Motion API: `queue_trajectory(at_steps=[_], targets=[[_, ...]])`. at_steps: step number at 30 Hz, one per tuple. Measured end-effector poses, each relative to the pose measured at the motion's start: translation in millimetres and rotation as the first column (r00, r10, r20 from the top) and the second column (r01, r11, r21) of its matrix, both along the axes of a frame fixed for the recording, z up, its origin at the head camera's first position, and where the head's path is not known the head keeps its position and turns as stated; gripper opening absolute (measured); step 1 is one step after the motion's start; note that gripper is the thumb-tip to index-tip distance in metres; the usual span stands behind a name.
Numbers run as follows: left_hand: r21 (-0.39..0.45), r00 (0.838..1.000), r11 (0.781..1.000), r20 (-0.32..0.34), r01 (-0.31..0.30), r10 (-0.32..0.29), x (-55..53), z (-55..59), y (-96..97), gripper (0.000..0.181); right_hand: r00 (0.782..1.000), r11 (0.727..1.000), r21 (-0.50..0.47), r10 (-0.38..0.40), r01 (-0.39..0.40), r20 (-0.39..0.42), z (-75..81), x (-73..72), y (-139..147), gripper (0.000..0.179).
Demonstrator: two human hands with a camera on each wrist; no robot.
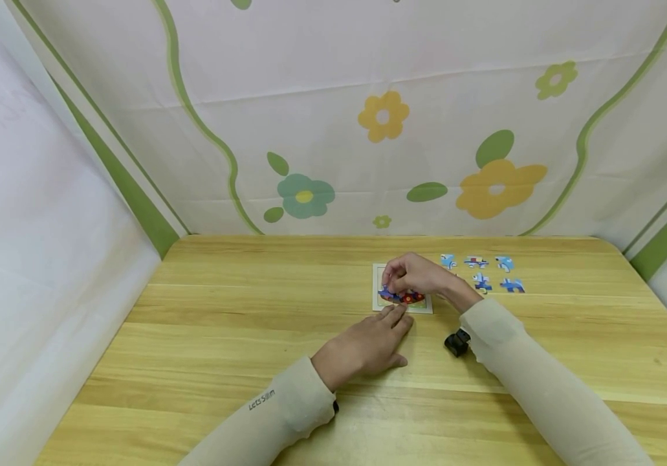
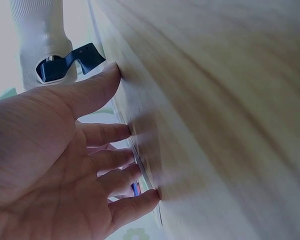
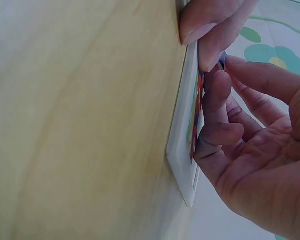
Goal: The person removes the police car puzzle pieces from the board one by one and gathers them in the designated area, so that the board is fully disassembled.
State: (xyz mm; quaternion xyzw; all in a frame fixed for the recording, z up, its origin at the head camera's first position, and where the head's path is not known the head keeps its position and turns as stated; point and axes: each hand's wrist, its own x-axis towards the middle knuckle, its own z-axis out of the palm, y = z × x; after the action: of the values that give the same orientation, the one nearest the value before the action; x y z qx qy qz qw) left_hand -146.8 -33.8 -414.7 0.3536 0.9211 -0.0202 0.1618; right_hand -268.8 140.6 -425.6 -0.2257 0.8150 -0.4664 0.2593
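A jigsaw board (image 1: pixel 376 303) with a white border lies flat on the table, partly filled with red and blue pieces (image 1: pixel 413 298) along its lower part. My left hand (image 1: pixel 367 346) reaches to its near edge with fingers extended, the fingertips resting at the border. Over the board, my right hand (image 1: pixel 419 274) pinches a small blue puzzle piece (image 3: pixel 222 60) between thumb and finger, close to the board's left side. In the right wrist view the left hand's fingertips (image 3: pixel 197 34) press by the border. The right hand hides much of the board's upper area.
Several loose blue-and-white puzzle pieces (image 1: pixel 512 285) lie on the wooden table (image 1: pixel 222 323) to the right of the board. A flowered curtain (image 1: pixel 321 116) stands behind the table's far edge. Black wrist cameras (image 1: pixel 457 343) hang at the cuffs.
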Motion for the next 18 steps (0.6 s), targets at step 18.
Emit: queue_trajectory(at_steps=[18], targets=[[0.007,1.000,1.000,-0.001,0.004,-0.004,0.0,0.6,0.1,0.074,0.998,0.998,0.022,-0.054,0.055,-0.024,0.1,0.8,1.1,0.013]])
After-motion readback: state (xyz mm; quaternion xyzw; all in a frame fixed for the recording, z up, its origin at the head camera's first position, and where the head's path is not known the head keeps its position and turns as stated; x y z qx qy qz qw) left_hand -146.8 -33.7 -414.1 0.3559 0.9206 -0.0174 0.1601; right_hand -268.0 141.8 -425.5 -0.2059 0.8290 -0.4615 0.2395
